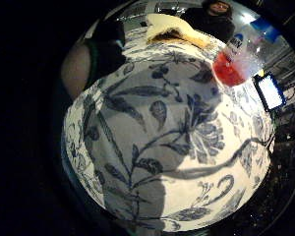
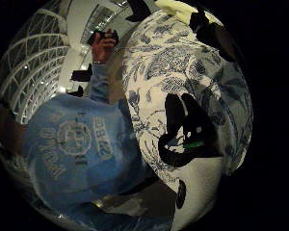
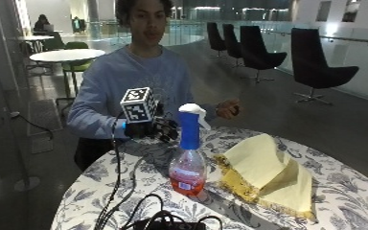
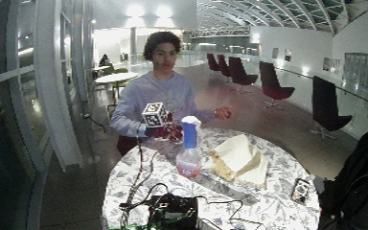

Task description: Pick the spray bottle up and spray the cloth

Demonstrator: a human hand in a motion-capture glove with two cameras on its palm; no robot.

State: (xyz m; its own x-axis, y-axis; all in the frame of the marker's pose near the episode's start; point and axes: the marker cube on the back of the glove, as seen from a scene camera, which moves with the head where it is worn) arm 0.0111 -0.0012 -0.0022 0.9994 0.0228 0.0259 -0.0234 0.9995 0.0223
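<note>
Spray bottle (image 3: pixel 188 153) stands upright on the counter (image 3: pixel 107 187), just beside the yellow cloth (image 3: pixel 267 172); right hand (image 3: pixel 151 128) hovers behind it, grip released, holding nothing; bottle likely light, smooth plastic; best taken at the blue neck below the trigger.

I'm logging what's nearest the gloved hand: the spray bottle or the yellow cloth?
The spray bottle: it stands between the gloved right hand and the yellow cloth.
</note>
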